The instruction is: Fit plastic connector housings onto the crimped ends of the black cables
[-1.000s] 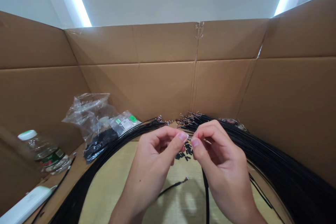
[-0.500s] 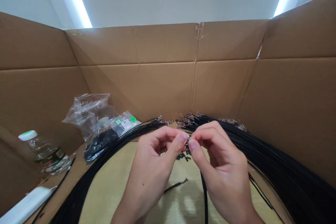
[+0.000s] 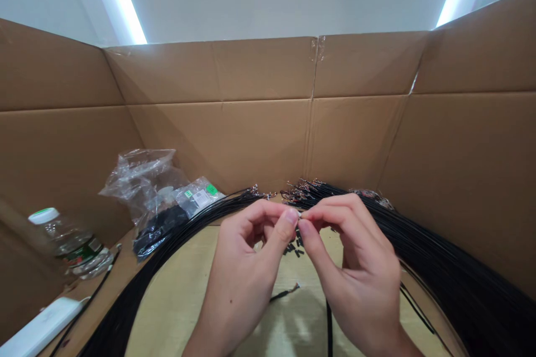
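The left hand pinches a small white connector between thumb and forefinger; the right hand closes thumb and forefinger at its other side, their tips nearly meeting; a black cable hangs below the right hand; a short lead lies on the table; black bits lie beyond; cable bundles curve along left and right; cardboard stands behind.
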`<state>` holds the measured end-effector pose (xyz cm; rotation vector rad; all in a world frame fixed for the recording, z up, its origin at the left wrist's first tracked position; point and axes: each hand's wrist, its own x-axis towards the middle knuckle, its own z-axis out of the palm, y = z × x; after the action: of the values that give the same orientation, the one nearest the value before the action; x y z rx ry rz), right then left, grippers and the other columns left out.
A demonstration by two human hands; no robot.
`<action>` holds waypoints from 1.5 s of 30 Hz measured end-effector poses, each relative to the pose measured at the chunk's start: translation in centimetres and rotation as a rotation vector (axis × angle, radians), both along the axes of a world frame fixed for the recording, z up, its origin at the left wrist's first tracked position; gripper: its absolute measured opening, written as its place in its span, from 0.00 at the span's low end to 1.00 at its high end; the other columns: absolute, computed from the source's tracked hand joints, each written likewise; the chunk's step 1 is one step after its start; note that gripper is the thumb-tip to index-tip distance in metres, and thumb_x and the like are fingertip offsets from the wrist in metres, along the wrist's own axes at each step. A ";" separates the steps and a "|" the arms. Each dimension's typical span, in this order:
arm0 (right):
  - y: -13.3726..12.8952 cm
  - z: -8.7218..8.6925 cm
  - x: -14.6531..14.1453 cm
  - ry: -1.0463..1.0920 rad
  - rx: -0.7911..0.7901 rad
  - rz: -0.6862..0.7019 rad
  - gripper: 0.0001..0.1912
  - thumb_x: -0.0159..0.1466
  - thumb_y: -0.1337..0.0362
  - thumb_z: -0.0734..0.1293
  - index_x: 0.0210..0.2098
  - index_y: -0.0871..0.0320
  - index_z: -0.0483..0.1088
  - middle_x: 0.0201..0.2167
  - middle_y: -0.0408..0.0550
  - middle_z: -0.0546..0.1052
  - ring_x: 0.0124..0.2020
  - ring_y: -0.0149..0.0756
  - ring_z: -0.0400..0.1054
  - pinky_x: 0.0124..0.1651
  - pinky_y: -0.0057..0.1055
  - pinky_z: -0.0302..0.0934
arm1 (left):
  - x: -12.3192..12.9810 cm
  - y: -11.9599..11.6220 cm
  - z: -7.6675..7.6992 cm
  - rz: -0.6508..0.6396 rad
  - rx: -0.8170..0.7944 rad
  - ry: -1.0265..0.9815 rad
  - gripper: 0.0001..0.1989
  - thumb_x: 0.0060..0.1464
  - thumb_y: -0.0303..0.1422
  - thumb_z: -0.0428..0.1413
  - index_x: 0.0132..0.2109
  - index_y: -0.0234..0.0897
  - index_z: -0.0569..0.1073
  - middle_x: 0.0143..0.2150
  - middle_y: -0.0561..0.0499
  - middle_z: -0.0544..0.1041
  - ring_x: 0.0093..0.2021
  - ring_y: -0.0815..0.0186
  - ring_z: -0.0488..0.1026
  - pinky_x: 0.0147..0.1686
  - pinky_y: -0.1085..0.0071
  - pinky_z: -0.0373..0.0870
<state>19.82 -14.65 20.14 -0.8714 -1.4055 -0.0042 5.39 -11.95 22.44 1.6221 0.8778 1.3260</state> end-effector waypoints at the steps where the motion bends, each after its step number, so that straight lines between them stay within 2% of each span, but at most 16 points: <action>1: 0.1 0.0 0.0 -0.033 0.023 -0.026 0.08 0.72 0.73 0.72 0.41 0.53 0.78 0.38 0.45 0.77 0.38 0.35 0.74 0.40 0.34 0.70 | 0.0 0.0 0.0 0.005 -0.005 0.005 0.13 0.66 0.44 0.66 0.39 0.39 0.85 0.33 0.50 0.82 0.34 0.63 0.73 0.32 0.70 0.69; 9: 0.0 -0.2 -0.4 -0.166 0.198 -0.223 0.13 0.70 0.79 0.71 0.44 0.54 0.76 0.39 0.46 0.78 0.38 0.36 0.75 0.42 0.34 0.71 | 0.1 -0.4 0.2 0.032 0.014 0.012 0.13 0.66 0.43 0.65 0.39 0.38 0.84 0.32 0.50 0.80 0.32 0.64 0.72 0.31 0.70 0.70; 12: 0.2 -0.4 -0.5 -0.157 0.193 -0.209 0.13 0.71 0.78 0.70 0.45 0.53 0.75 0.40 0.46 0.77 0.40 0.37 0.74 0.43 0.34 0.71 | 0.2 -0.4 0.2 0.038 0.026 0.005 0.13 0.66 0.43 0.65 0.39 0.38 0.84 0.33 0.50 0.81 0.32 0.65 0.73 0.31 0.71 0.71; 17: 0.2 -0.4 -0.5 -0.015 0.019 -0.010 0.09 0.76 0.72 0.68 0.42 0.53 0.75 0.39 0.44 0.76 0.40 0.34 0.72 0.42 0.30 0.69 | 0.3 -0.2 0.1 0.090 0.042 -0.031 0.10 0.66 0.40 0.65 0.39 0.39 0.84 0.34 0.52 0.82 0.33 0.66 0.75 0.33 0.74 0.73; 20: -0.1 -0.2 -0.4 0.029 -0.064 0.129 0.08 0.78 0.69 0.68 0.42 0.52 0.76 0.40 0.43 0.75 0.41 0.32 0.72 0.44 0.28 0.68 | 0.2 -0.1 0.1 0.080 0.055 -0.051 0.09 0.67 0.39 0.65 0.39 0.39 0.83 0.33 0.53 0.82 0.33 0.68 0.76 0.34 0.76 0.74; 25: 0.1 0.1 0.5 0.200 -0.344 0.513 0.11 0.80 0.57 0.68 0.40 0.51 0.78 0.48 0.46 0.74 0.53 0.35 0.70 0.58 0.29 0.68 | 0.0 -0.3 0.1 0.013 0.029 -0.064 0.10 0.69 0.39 0.64 0.41 0.38 0.83 0.36 0.52 0.82 0.37 0.68 0.80 0.38 0.79 0.77; 27: 0.4 0.0 0.8 0.328 -0.475 0.690 0.13 0.79 0.53 0.69 0.40 0.51 0.79 0.47 0.46 0.73 0.51 0.36 0.70 0.57 0.30 0.68 | 0.0 -0.3 0.1 -0.009 0.032 -0.082 0.10 0.69 0.39 0.64 0.41 0.38 0.83 0.35 0.53 0.82 0.37 0.69 0.81 0.38 0.79 0.78; 29: 0.8 -0.1 1.0 0.428 -0.563 0.779 0.14 0.77 0.51 0.71 0.39 0.52 0.79 0.43 0.45 0.73 0.46 0.35 0.69 0.53 0.30 0.68 | 0.1 -0.3 0.2 -0.010 0.057 -0.090 0.09 0.69 0.38 0.64 0.40 0.38 0.83 0.33 0.54 0.81 0.34 0.70 0.80 0.36 0.80 0.78; 31: 1.1 -0.3 0.9 0.450 -0.576 0.731 0.15 0.75 0.50 0.73 0.38 0.53 0.78 0.40 0.44 0.73 0.43 0.35 0.68 0.51 0.31 0.67 | 0.2 -0.1 0.2 0.023 0.088 -0.077 0.09 0.69 0.37 0.64 0.40 0.39 0.83 0.32 0.55 0.82 0.32 0.71 0.79 0.35 0.81 0.77; 33: 1.3 -0.6 0.7 0.449 -0.543 0.613 0.14 0.74 0.49 0.75 0.41 0.53 0.79 0.41 0.44 0.75 0.44 0.36 0.70 0.52 0.32 0.67 | 0.2 0.1 0.1 0.067 0.115 -0.060 0.08 0.69 0.36 0.64 0.39 0.40 0.83 0.32 0.55 0.83 0.32 0.72 0.79 0.34 0.82 0.76; 35: 1.3 -0.8 0.5 0.458 -0.464 0.443 0.13 0.72 0.49 0.75 0.45 0.52 0.79 0.43 0.45 0.77 0.44 0.37 0.72 0.51 0.35 0.69 | 0.3 0.2 0.0 0.114 0.132 -0.047 0.07 0.68 0.36 0.64 0.39 0.40 0.84 0.33 0.55 0.83 0.32 0.71 0.78 0.34 0.81 0.75; 37: 1.2 -0.8 0.4 0.414 -0.311 0.225 0.09 0.73 0.53 0.75 0.44 0.51 0.79 0.45 0.46 0.76 0.46 0.38 0.73 0.49 0.35 0.70 | 0.3 0.4 -0.2 0.153 0.141 -0.037 0.08 0.67 0.36 0.65 0.39 0.40 0.83 0.33 0.54 0.83 0.32 0.70 0.77 0.32 0.80 0.74; 40: 0.7 -0.7 0.2 0.188 -0.073 -0.044 0.04 0.73 0.62 0.73 0.40 0.51 0.78 0.48 0.48 0.72 0.51 0.40 0.71 0.50 0.38 0.70 | 0.5 0.3 -0.4 0.188 0.142 -0.033 0.07 0.67 0.36 0.65 0.39 0.40 0.83 0.33 0.53 0.83 0.31 0.69 0.75 0.30 0.79 0.73; 43: 0.3 -0.6 -0.2 -0.049 0.085 -0.200 0.04 0.72 0.69 0.72 0.41 0.53 0.79 0.49 0.50 0.70 0.51 0.42 0.70 0.52 0.41 0.70 | 0.7 0.0 -0.4 0.190 0.151 -0.046 0.06 0.66 0.34 0.64 0.38 0.40 0.83 0.32 0.54 0.83 0.30 0.69 0.76 0.29 0.79 0.73; 45: 0.3 -0.6 -0.4 -0.130 0.164 -0.262 0.06 0.71 0.72 0.72 0.42 0.55 0.79 0.49 0.51 0.70 0.50 0.41 0.70 0.50 0.40 0.71 | 0.9 -0.3 -0.2 0.184 0.152 -0.050 0.06 0.65 0.34 0.64 0.38 0.40 0.83 0.31 0.54 0.83 0.29 0.70 0.77 0.29 0.80 0.74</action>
<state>19.37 -14.39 19.51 -0.9247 -1.3807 -0.3768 6.28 -12.24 22.22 1.6461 0.9329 1.5879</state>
